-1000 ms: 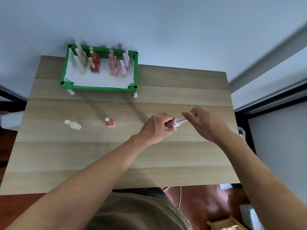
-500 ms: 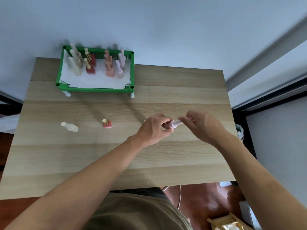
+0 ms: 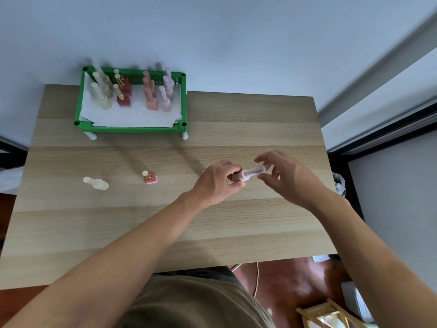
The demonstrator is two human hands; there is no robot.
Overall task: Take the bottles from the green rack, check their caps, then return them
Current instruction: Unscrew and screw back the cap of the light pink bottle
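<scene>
A pale pink bottle (image 3: 248, 173) is held on its side above the wooden table (image 3: 165, 228). My left hand (image 3: 216, 183) is closed around its body. My right hand (image 3: 290, 178) sits at the cap end, with thumb and fingers spread around the clear cap and not clamped on it. The green rack (image 3: 132, 129) stands at the table's far left and holds several upright bottles: cream (image 3: 104, 101), red (image 3: 123, 99), pink (image 3: 151, 102) and lilac (image 3: 165, 104). A cream bottle (image 3: 97, 183) lies on the table and a red bottle (image 3: 149, 177) stands to its right.
White paper (image 3: 132, 117) lines the rack floor. The wall runs directly behind the rack. The table's right edge borders a dark frame (image 3: 340, 162). A wooden crate (image 3: 326, 313) and a cable (image 3: 256, 278) lie on the floor below the near edge.
My right hand's fingers have loosened from the cap and spread apart. The left hand still holds the pink bottle in about the same place.
</scene>
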